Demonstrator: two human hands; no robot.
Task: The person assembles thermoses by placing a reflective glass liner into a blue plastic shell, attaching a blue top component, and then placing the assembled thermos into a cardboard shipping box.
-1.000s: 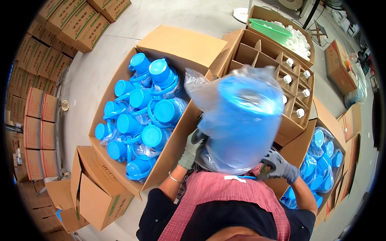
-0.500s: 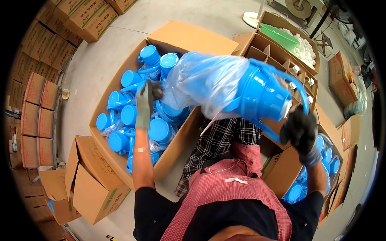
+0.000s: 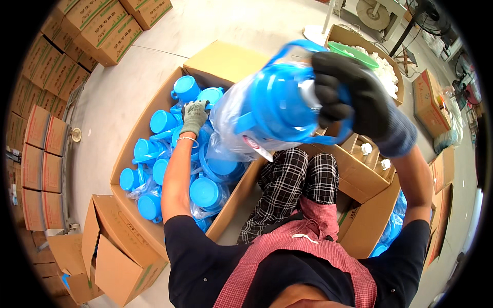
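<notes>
A large blue thermos jug (image 3: 280, 100) with a loop handle, partly in a clear plastic bag (image 3: 228, 120), hangs sideways before me and is blurred by motion. My right hand (image 3: 354, 92), in a black glove, closes on its handle at the mouth end. At the bag's far left end my left hand (image 3: 194, 116), in a grey-green glove, has its fingers curled at the plastic; its fingertips are partly hidden. Underneath stands an open carton (image 3: 233, 208) of blue-lidded jugs, among them one blue lid (image 3: 204, 192) near its front side.
To the right, a divided carton (image 3: 359, 172) holds white-capped pieces. Behind it a green basin (image 3: 354, 54) sits among white parts. Empty-looking flapped cartons (image 3: 120, 241) stand at lower left, stacked cartons (image 3: 100, 33) at upper left. A fan (image 3: 429, 18) stands far right.
My right hand has swung the jug up and toward me, leftward, and it looks larger. My left hand has shifted slightly, staying by the bag's end.
</notes>
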